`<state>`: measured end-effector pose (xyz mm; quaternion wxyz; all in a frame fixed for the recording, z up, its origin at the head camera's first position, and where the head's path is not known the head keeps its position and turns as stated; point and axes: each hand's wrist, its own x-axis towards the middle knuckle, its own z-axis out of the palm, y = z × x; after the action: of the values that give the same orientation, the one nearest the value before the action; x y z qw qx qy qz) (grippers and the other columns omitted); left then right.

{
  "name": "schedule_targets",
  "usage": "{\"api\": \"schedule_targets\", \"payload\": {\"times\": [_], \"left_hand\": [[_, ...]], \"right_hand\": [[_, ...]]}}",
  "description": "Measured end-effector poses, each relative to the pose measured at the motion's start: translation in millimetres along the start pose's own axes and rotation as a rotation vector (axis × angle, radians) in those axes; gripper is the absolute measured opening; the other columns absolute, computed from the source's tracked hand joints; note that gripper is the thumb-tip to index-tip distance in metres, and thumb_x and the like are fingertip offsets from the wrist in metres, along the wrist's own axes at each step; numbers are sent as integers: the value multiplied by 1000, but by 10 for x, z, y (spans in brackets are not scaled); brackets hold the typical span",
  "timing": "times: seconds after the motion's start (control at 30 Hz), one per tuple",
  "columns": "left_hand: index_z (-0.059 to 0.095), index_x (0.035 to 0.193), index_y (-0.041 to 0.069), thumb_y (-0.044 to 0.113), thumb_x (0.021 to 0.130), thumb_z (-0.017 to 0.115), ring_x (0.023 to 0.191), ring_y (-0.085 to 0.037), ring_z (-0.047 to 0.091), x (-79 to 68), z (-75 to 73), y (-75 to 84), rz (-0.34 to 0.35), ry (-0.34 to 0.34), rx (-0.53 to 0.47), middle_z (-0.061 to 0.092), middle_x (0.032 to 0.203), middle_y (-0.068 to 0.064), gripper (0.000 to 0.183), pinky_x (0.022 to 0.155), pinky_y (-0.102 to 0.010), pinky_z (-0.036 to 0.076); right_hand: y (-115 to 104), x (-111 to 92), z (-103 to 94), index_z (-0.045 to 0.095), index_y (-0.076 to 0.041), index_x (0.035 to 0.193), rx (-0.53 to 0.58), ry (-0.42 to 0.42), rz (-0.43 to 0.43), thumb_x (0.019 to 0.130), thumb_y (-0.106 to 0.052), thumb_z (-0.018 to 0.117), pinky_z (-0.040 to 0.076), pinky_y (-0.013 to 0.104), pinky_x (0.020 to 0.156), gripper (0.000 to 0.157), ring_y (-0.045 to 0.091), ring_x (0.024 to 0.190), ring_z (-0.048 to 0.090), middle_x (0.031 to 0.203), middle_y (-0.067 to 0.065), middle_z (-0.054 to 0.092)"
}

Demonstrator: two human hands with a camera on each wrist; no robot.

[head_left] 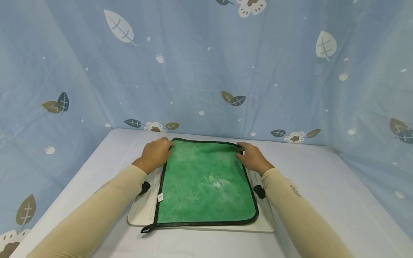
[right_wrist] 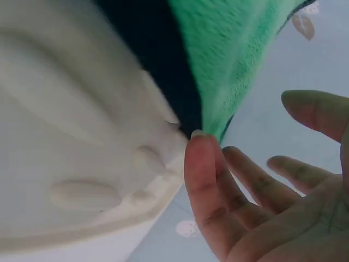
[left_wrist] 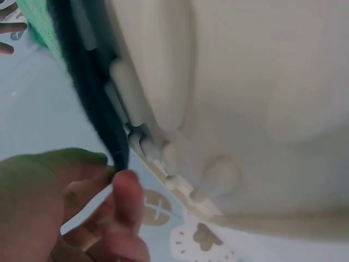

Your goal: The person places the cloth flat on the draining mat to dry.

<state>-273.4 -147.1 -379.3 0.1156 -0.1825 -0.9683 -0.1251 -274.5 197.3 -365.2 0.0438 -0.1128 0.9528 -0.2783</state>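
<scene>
A green cleaning cloth [head_left: 206, 182] with black edging is spread over a pale plastic board [head_left: 266, 218]. It has a white tag [head_left: 160, 197] on its left edge and a black loop at the near left corner. At the far left corner, my left hand [head_left: 156, 154] pinches the black edging between thumb and finger. My right hand [head_left: 255, 157] is at the far right corner. In the right wrist view a fingertip [right_wrist: 200, 158] meets the edging, while the thumb [right_wrist: 313, 112] stands apart from it. Whitish marks show on the cloth.
Black fittings [head_left: 259, 191] show on both sides of the board, and its surface has raised ridges [right_wrist: 54, 82]. A white-covered table [head_left: 309, 193] lies under everything. Blue patterned curtain [head_left: 206, 71] closes off the back and both sides.
</scene>
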Motion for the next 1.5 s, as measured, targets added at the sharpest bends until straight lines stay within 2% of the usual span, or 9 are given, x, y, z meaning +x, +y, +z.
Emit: {"api": "schedule_targets", "payload": {"times": [0.13, 0.3, 0.57, 0.67, 0.83, 0.93, 1.13, 1.3, 1.5], "left_hand": [[70, 122, 2, 9, 96, 64, 53, -15, 51, -65, -18, 3, -11, -14, 16, 67, 112, -19, 28, 42, -27, 35], [70, 120, 6, 15, 94, 67, 51, -12, 46, -270, -126, 110, 15, 49, 9, 64, 115, -16, 27, 43, -26, 34], [74, 107, 16, 19, 88, 76, 57, -2, 47, -680, -302, 493, 259, 86, -70, 69, 106, 0, 20, 63, -31, 48], [73, 106, 19, 23, 88, 77, 59, -2, 49, -790, -333, 601, 317, 24, -114, 67, 104, 4, 18, 69, -30, 51], [71, 100, 22, 29, 90, 76, 78, -6, 60, -952, -361, 732, 399, -175, -193, 65, 99, 8, 13, 75, -28, 52], [69, 95, 26, 31, 89, 76, 83, -4, 59, -1026, -364, 786, 405, -290, -220, 63, 94, 13, 10, 77, -28, 51], [66, 89, 32, 36, 82, 82, 79, 3, 53, -1107, -331, 838, 382, -433, -228, 58, 86, 19, 18, 75, -28, 49], [64, 88, 32, 34, 76, 87, 76, 3, 48, -1148, -292, 826, 359, -503, -212, 54, 84, 18, 26, 70, -24, 46], [62, 84, 29, 26, 78, 85, 70, -1, 44, -1164, -276, 823, 367, -495, -196, 49, 77, 16, 24, 64, -22, 40]], "right_hand": [[15, -93, 56, 28, -3, 157, -21, -56, -39, 101, -19, 59, 53, 46, 91, 65, 35, 114, 63, 147, 27, 48], [-67, -382, 130, 56, -2, 139, -50, -35, -209, 98, -16, 64, 52, 49, 96, 44, 35, 119, 61, 140, 19, 57], [-219, -913, 213, 71, -10, 115, -47, -46, -340, 94, -15, 70, 53, 47, 94, 22, 26, 114, 63, 118, 2, 67], [-238, -1027, 215, 71, -13, 110, -26, -88, -359, 93, -17, 71, 54, 42, 90, 18, 22, 106, 64, 111, -3, 66], [-255, -1164, 215, 71, -20, 102, -5, -229, -381, 90, -23, 76, 54, 33, 84, 13, 13, 95, 61, 100, -6, 62], [-269, -1227, 226, 70, -25, 97, 3, -317, -386, 87, -27, 79, 53, 29, 82, 14, 7, 90, 59, 97, -9, 61], [-278, -1312, 252, 67, -30, 93, -36, -412, -392, 81, -33, 84, 48, 22, 75, 20, 2, 83, 52, 91, -12, 56], [-271, -1325, 282, 64, -29, 89, -79, -430, -397, 80, -27, 85, 44, 20, 71, 22, 3, 80, 48, 87, -13, 53], [-288, -1311, 310, 62, -28, 84, -101, -444, -396, 82, -21, 83, 42, 20, 66, 21, 1, 72, 45, 80, -13, 52]]}}
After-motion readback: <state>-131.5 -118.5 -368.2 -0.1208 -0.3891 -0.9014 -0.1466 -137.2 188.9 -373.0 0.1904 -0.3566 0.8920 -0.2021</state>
